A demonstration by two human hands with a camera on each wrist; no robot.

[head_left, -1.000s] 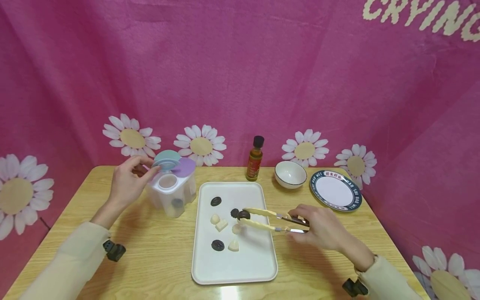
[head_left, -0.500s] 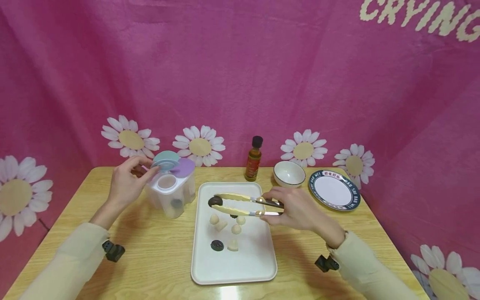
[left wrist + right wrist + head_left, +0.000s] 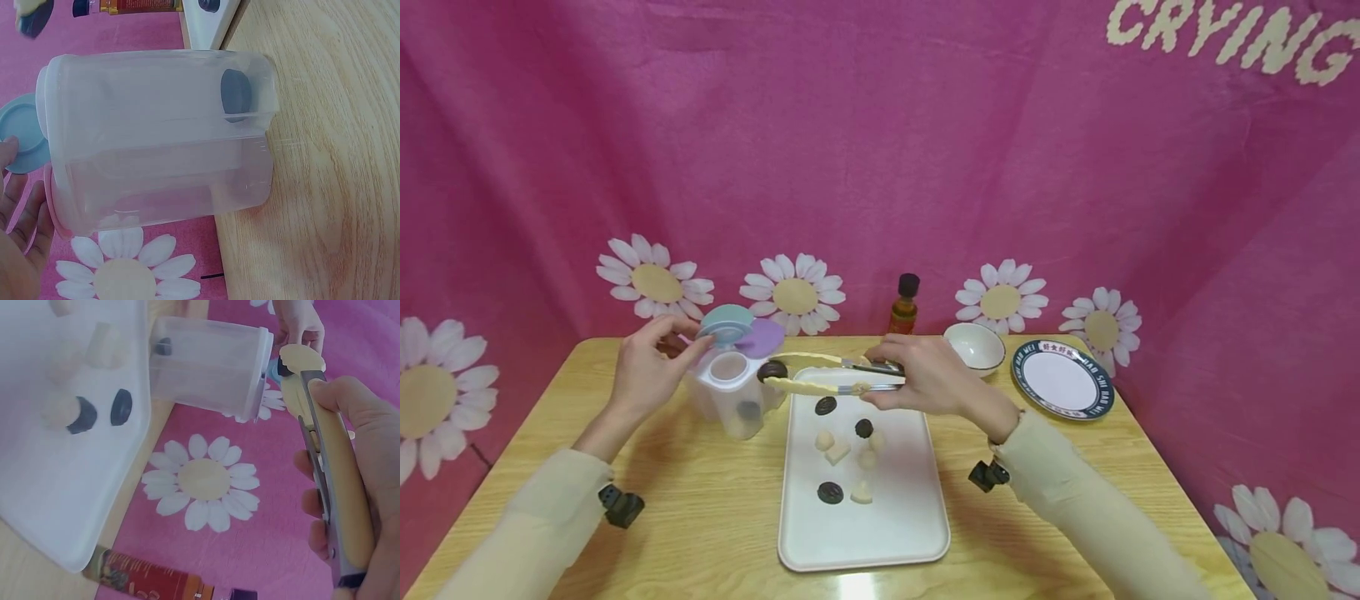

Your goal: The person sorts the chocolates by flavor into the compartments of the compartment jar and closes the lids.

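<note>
In the head view my left hand (image 3: pixel 651 367) pinches the raised blue-green lid (image 3: pixel 727 318) of a clear plastic storage container (image 3: pixel 741 417), whose round opening below it is uncovered. One dark piece (image 3: pixel 236 94) lies at the container's bottom in the left wrist view. My right hand (image 3: pixel 928 375) grips tongs (image 3: pixel 816 388) with cream-coloured tips. Between those tips is a dark chocolate-like piece (image 3: pixel 772 372), just right of the opening. Below the tongs, a white tray (image 3: pixel 865 542) bears several dark pieces (image 3: pixel 830 492) and cream pieces (image 3: pixel 861 493).
A sauce bottle (image 3: pixel 904 315) stands behind the tray, partly hidden by my right hand. To its right are a white bowl (image 3: pixel 973 343) and a blue-rimmed plate (image 3: pixel 1063 379). A pink cloth (image 3: pixel 865 150) hangs behind the table.
My right hand has carried the dark piece in the tongs from mid-tray up and left to beside the container's opening. The left hand has stayed on the lid.
</note>
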